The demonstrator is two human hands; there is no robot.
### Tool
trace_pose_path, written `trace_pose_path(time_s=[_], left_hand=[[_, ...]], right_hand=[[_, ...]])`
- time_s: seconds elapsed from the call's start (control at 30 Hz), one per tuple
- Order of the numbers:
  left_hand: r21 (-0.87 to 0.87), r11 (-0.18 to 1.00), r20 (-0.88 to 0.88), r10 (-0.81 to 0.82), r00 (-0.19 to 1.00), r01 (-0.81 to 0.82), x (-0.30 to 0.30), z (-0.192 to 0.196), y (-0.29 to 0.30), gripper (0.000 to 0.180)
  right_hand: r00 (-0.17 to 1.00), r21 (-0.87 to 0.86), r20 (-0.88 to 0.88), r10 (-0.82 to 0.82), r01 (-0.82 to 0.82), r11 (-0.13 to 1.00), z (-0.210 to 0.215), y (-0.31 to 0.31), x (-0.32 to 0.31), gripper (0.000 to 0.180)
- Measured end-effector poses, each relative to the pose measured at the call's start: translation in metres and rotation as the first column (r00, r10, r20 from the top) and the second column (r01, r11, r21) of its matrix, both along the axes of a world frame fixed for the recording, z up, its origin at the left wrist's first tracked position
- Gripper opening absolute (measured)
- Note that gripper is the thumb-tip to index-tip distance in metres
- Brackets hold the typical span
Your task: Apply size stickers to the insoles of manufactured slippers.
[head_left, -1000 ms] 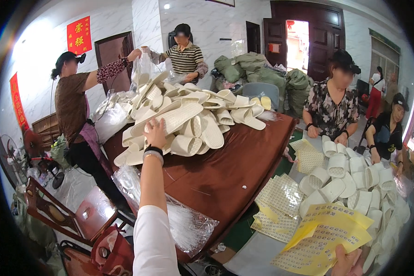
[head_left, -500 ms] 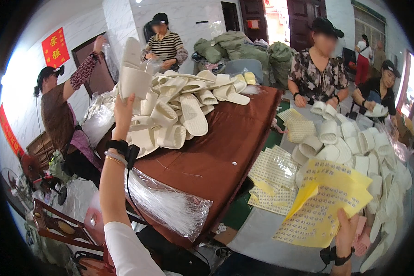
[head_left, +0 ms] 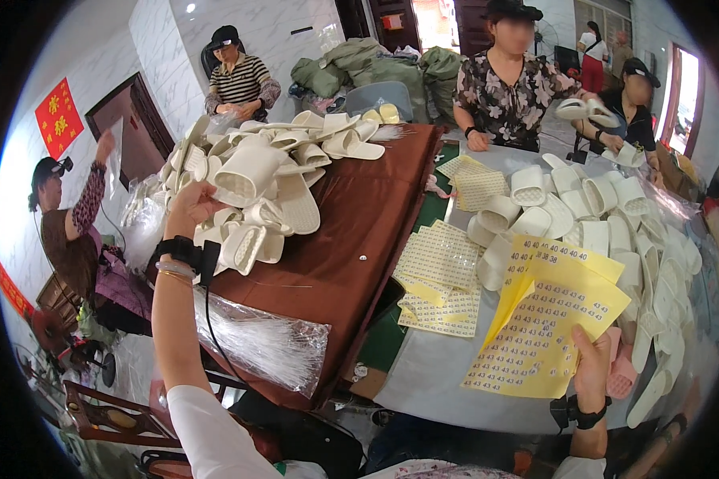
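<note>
My left hand (head_left: 190,206) is closed, its fingertips pinching the edge of a cream slipper (head_left: 252,172). That slipper lies against a heap of similar slippers (head_left: 299,199) on the brown-covered table. Across on the right, my right hand (head_left: 589,369) grips several yellow sticker sheets (head_left: 527,343) with the thumb on top. The sheets are fanned and slightly curled, printed with rows of small numbers. They are held above the grey table, in front of a second pile of cream slippers (head_left: 591,215).
More sticker sheets (head_left: 439,255) lie on the grey table (head_left: 423,375). A bag of thin clear strands (head_left: 268,339) rests at the brown table's (head_left: 367,215) near edge. Pink slippers (head_left: 620,375) sit beside my right hand. Several co-workers stand or sit around; one holds a slipper pair (head_left: 587,112).
My left hand has lowered the raised slipper onto the heap. The right hand still holds the sheets. The view has swung right, and the floral-shirted co-worker has lifted a pair of slippers sideways.
</note>
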State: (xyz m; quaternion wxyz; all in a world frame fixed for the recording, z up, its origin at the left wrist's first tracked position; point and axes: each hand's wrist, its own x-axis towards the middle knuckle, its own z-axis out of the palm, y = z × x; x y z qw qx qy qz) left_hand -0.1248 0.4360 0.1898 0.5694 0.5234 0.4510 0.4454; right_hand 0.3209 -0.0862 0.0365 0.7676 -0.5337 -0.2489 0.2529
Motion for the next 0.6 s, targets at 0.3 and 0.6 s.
trace_pose_path(time_s=[0.3, 0.6], left_hand=[[-0.055, 0.986, 0.254, 0.168, 0.953, -0.159, 0.054, -0.038, -0.003, 0.031], [0.619, 0.705, 0.007, 0.435, 0.900, -0.346, 0.057, -0.019, -0.017, 0.041]], right_hand=[[0.998, -0.020, 0.008, -0.066, 0.066, 0.998, -0.014, -0.017, 0.008, 0.020], [0.996, -0.007, -0.005, -0.093, 0.093, 0.996, -0.014, -0.027, 0.011, 0.020]])
